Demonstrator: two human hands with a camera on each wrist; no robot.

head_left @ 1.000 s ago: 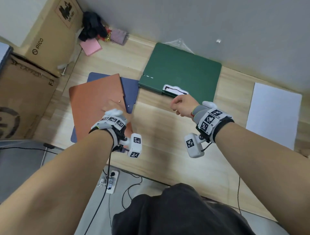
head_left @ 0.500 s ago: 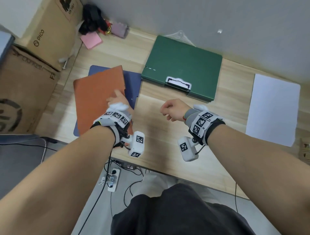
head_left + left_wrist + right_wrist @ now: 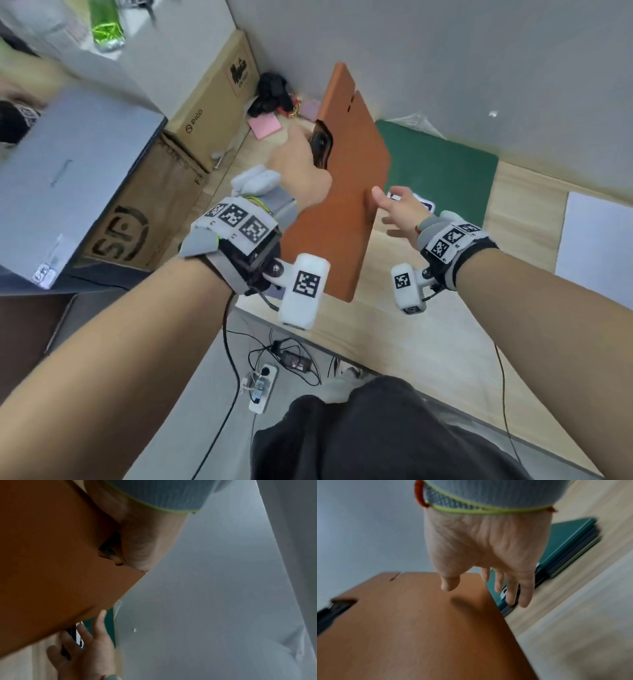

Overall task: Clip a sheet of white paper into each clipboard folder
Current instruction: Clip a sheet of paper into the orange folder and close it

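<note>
My left hand (image 3: 301, 164) grips the orange clipboard folder (image 3: 346, 192) by its edge beside the black clip (image 3: 322, 144) and holds it tilted up above the table. In the left wrist view the thumb (image 3: 145, 540) lies over the orange folder's (image 3: 51, 561) rim. My right hand (image 3: 394, 209) is spread at the folder's right edge: the thumb (image 3: 449, 584) hovers over the orange cover (image 3: 419, 628), and the fingers reach past it. A green folder (image 3: 442, 171) lies closed by the wall. A white sheet (image 3: 599, 246) lies at the far right.
Cardboard boxes (image 3: 205, 113) and a grey box (image 3: 68, 171) stand on the left. Pink sticky notes (image 3: 265, 125) and dark clutter lie in the back corner. The green folder (image 3: 565, 536) tops a stack of other folders. A power strip (image 3: 260, 387) and cables lie on the floor below the table edge.
My left hand has lifted the orange folder off the blue one and tipped it upright. My right hand has uncurled and reached left to the folder's edge. The head view has swung left.
</note>
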